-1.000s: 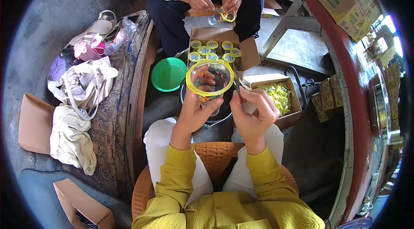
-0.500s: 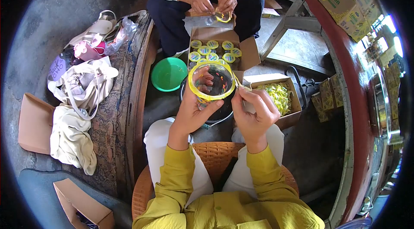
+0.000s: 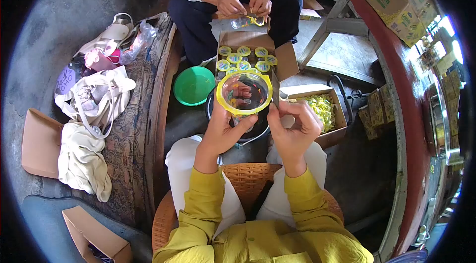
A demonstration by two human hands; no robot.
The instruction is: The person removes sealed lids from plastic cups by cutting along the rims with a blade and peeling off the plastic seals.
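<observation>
My left hand (image 3: pixel 221 131) is wrapped round a clear plastic cup (image 3: pixel 244 92) with a yellow rim, its open mouth facing me. Fingers show through the cup's clear wall. Right beside the rim, my right hand (image 3: pixel 293 126) has thumb and forefinger pinched together; a thin blade-like piece seems to stand up from the pinch, too small to make out for certain. Beyond the cup, a cardboard box (image 3: pixel 285 61) holds several cups with yellow printed lids (image 3: pixel 243 51). A box of yellow strips (image 3: pixel 322 110) lies to the right of my right hand.
Opposite me sits a person whose hands (image 3: pixel 246 5) hold another clear cup (image 3: pixel 241 22). A green bowl (image 3: pixel 194 86) is on the floor at left. Bags (image 3: pixel 94 95) and cloth lie on a patterned bench (image 3: pixel 130 156). A red-edged counter (image 3: pixel 414 129) runs along the right.
The cup in my left hand has turned a little, and my right hand has shifted slightly beside its rim. The other person's cup has tilted and moved slightly lower.
</observation>
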